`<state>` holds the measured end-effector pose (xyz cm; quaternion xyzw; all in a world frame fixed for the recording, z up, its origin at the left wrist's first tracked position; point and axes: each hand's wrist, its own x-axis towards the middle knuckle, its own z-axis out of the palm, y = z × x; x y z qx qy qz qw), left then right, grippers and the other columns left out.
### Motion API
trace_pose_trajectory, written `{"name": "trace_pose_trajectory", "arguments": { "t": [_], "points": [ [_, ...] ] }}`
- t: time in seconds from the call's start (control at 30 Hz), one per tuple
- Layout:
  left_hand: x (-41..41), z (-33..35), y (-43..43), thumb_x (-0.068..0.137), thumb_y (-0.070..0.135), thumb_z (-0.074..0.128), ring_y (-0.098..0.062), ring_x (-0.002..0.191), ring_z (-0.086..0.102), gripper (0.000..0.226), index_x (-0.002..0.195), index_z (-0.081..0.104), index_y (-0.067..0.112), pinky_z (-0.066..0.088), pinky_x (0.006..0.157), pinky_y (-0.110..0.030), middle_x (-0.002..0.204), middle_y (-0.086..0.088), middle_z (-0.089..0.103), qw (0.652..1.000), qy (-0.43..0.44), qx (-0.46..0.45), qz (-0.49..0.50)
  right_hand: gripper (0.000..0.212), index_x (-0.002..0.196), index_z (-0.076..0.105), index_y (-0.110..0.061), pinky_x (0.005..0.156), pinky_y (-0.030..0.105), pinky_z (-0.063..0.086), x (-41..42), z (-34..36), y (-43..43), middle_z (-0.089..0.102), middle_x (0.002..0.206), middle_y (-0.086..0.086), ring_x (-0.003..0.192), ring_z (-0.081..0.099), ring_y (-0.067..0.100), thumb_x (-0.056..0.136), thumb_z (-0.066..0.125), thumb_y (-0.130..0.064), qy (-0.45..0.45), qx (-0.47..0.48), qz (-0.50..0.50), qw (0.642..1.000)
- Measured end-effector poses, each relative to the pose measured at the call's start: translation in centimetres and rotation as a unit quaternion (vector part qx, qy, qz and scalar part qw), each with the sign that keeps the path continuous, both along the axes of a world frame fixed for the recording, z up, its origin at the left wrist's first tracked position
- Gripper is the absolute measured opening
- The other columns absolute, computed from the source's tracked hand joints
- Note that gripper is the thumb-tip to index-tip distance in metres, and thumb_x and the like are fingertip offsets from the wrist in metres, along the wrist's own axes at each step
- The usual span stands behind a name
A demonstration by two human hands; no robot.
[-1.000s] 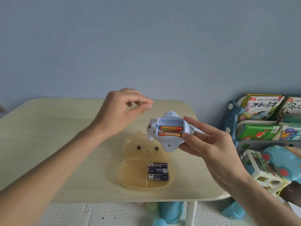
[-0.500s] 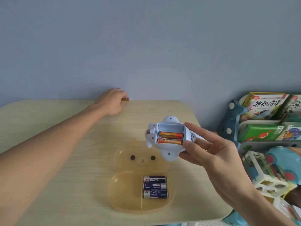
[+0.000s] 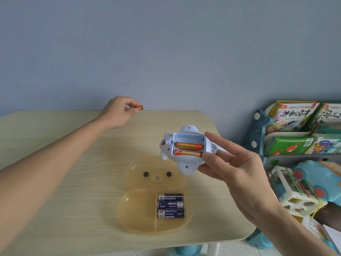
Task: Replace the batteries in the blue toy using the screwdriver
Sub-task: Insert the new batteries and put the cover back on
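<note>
While the pale blue plastic toy [image 3: 186, 154] is held above the table [image 3: 73, 182] in the right hand [image 3: 234, 172], two orange batteries [image 3: 188, 149] lie crosswise in its open bay. The left hand [image 3: 118, 112], beyond the toy, pinches a third orange battery [image 3: 140, 108]; the right is nearer.

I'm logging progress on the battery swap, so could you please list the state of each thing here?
Toy: held in right hand, compartment open, two orange batteries inside, one slot empty.
Left hand: pinching an orange battery at the table's far edge.
Bear case: open, flat on table.
Three purple batteries: lying in case, side by side.
</note>
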<state>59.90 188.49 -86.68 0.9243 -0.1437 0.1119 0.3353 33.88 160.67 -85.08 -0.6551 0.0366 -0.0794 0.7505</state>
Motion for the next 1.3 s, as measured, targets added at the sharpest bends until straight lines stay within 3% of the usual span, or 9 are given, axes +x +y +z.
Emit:
{"name": "trace_pose_trajectory", "arguments": {
  "t": [0.1,0.23,0.33,0.6,0.8,1.0,1.1,1.2,1.3],
  "points": [
    [-5.5,3.1,-1.0,0.100,0.018,0.072,-0.005,0.075,0.069,0.015,0.109,0.078,0.028,0.046,0.068,-0.027,0.099,0.005,0.077,0.996,-0.004,-0.066,-0.063,0.044,0.131,0.072,-0.021,0.083,0.033,0.067,-0.4,0.3,-0.1,0.086,0.103,0.011,0.099,0.082,0.033,0.093,0.072,0.000,-0.002,-0.005,0.002,1.000],
    [-13.5,6.4,-2.4,0.098,0.012,0.073,-0.012,0.102,0.075,0.023,0.113,0.078,0.030,0.056,0.094,-0.026,0.111,0.002,0.076,0.975,-0.037,-0.139,-0.171,0.044,0.130,0.072,-0.020,0.082,0.033,0.067,-1.0,0.6,0.0,0.085,0.106,0.010,0.100,0.082,0.031,0.091,0.073,0.000,-0.007,-0.010,0.001,1.000],
    [-17.8,7.5,-4.0,0.095,0.014,0.076,-0.017,0.100,0.074,0.021,0.113,0.081,0.024,0.057,0.090,-0.026,0.105,0.006,0.079,0.965,-0.073,-0.141,-0.209,0.045,0.131,0.073,-0.020,0.083,0.035,0.067,-1.5,0.7,0.0,0.085,0.105,0.009,0.098,0.083,0.031,0.090,0.075,-0.002,-0.015,-0.027,0.001,1.000],
    [-21.0,6.4,-5.9,0.090,0.029,0.082,-0.006,0.089,0.067,0.015,0.104,0.085,0.025,0.055,0.083,-0.028,0.097,0.016,0.072,0.961,-0.177,-0.028,-0.209,0.047,0.133,0.071,-0.022,0.091,0.045,0.065,-2.9,1.7,0.5,0.086,0.106,0.006,0.097,0.083,0.030,0.090,0.077,-0.004,-0.032,-0.061,0.013,0.998],
    [-22.0,7.0,-5.9,0.089,0.025,0.086,-0.012,0.083,0.067,0.015,0.103,0.086,0.027,0.058,0.077,-0.038,0.095,0.011,0.067,0.965,-0.190,0.015,-0.182,0.047,0.132,0.072,-0.023,0.090,0.043,0.065,-3.6,2.0,0.7,0.086,0.105,0.005,0.092,0.084,0.026,0.090,0.077,-0.004,-0.033,-0.068,0.015,0.997],
    [-21.8,7.1,-5.9,0.082,0.034,0.088,-0.015,0.089,0.064,0.021,0.102,0.085,0.039,0.055,0.080,-0.039,0.097,0.013,0.063,0.976,-0.106,-0.048,-0.183,0.046,0.133,0.071,-0.021,0.091,0.044,0.065,-3.9,2.2,0.5,0.086,0.106,0.005,0.097,0.083,0.027,0.091,0.075,-0.002,-0.027,-0.057,0.016,0.998],
    [-21.8,7.3,-5.5,0.078,0.050,0.081,-0.018,0.090,0.065,0.030,0.109,0.080,0.047,0.055,0.080,-0.040,0.106,0.017,0.068,0.977,-0.046,-0.095,-0.183,0.046,0.132,0.071,-0.023,0.092,0.044,0.065,-4.0,2.2,0.4,0.086,0.106,0.005,0.099,0.083,0.028,0.092,0.075,-0.002,-0.027,-0.058,0.019,0.998],
    [-21.8,8.0,-4.7,0.078,0.052,0.076,-0.004,0.106,0.073,0.043,0.120,0.076,0.042,0.061,0.091,-0.031,0.116,0.020,0.076,0.969,0.052,-0.174,-0.165,0.046,0.134,0.071,-0.023,0.090,0.040,0.067,-4.0,2.2,0.3,0.086,0.106,0.003,0.100,0.082,0.028,0.092,0.075,-0.004,-0.033,-0.057,0.017,0.998],
    [-22.0,8.0,-4.2,0.078,0.049,0.077,0.003,0.108,0.075,0.050,0.125,0.075,0.034,0.054,0.103,-0.028,0.117,0.023,0.079,0.956,0.135,-0.205,-0.159,0.046,0.134,0.070,-0.023,0.089,0.039,0.067,-4.1,2.2,0.3,0.086,0.105,0.003,0.100,0.082,0.029,0.092,0.075,-0.004,-0.037,-0.054,0.017,0.998]
  ]
}}
